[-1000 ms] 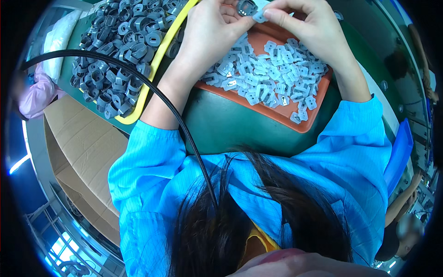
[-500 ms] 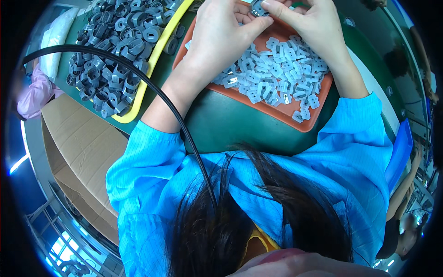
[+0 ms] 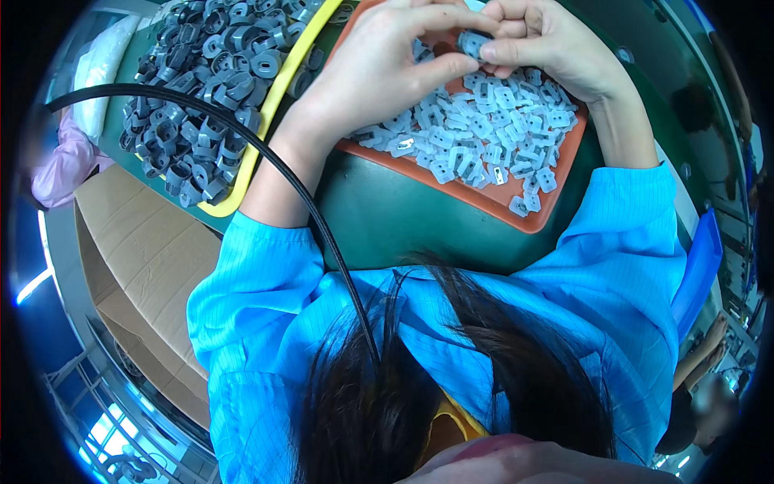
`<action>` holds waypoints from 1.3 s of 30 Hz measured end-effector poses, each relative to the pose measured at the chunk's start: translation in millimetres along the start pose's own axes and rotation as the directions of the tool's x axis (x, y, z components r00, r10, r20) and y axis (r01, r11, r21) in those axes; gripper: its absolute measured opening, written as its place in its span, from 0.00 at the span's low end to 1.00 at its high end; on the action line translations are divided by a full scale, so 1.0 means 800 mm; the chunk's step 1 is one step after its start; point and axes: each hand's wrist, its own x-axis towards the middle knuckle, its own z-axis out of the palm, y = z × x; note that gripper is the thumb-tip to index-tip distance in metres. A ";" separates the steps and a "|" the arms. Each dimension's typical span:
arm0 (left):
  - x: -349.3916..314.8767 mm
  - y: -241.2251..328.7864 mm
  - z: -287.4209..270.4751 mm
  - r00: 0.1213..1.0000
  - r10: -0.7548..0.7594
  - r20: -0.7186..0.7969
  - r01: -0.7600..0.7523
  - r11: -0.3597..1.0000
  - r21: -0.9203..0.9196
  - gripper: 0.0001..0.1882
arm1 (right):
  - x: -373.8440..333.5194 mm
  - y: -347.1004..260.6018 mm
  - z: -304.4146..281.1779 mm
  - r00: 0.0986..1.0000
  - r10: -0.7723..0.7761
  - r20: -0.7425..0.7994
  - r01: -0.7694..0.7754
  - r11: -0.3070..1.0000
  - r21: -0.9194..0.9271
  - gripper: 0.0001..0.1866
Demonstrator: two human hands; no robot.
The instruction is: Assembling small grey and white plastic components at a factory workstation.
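A small grey plastic part [image 3: 472, 44] with an opening is between my two hands, above the orange tray [image 3: 528, 222]. My right hand [image 3: 548, 40] pinches its right side between thumb and curled fingers. From the left, my left hand [image 3: 387, 68] reaches round it, the thumb at its lower edge and the index finger stretched over its top. Many small translucent white plastic pieces [image 3: 476, 125] lie heaped in the tray; a few show shiny metal. To the left, a yellow-rimmed tray [image 3: 242, 181] holds a pile of grey ring-shaped plastic parts [image 3: 197, 121].
A black cable [image 3: 282, 165] arches across the view over my left forearm. Below the green tabletop [image 3: 387, 214], an open cardboard box [image 3: 145, 250] stands at the left. A blue bin edge [image 3: 701, 270] is on the right. Another person's pink sleeve [image 3: 68, 161] shows far left.
Both hands have come a little nearer and to the right with the grey part. It has turned, and my left index finger now stretches across above it.
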 end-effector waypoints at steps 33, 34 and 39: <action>0.014 -0.019 -0.058 0.921 -0.034 -0.389 0.305 0.685 0.662 0.12 | 0.011 0.002 0.032 0.778 -0.627 -0.034 0.287 0.403 -0.869 0.07; 0.014 -0.015 -0.057 0.901 -0.044 -0.432 0.327 0.722 0.609 0.12 | 0.025 0.007 0.040 0.678 -0.725 0.122 0.403 0.228 -0.887 0.09; 0.021 -0.015 -0.013 0.816 -0.022 -0.578 0.217 0.938 0.271 0.12 | 0.027 0.016 0.034 0.717 -0.654 0.240 0.435 0.151 -0.888 0.12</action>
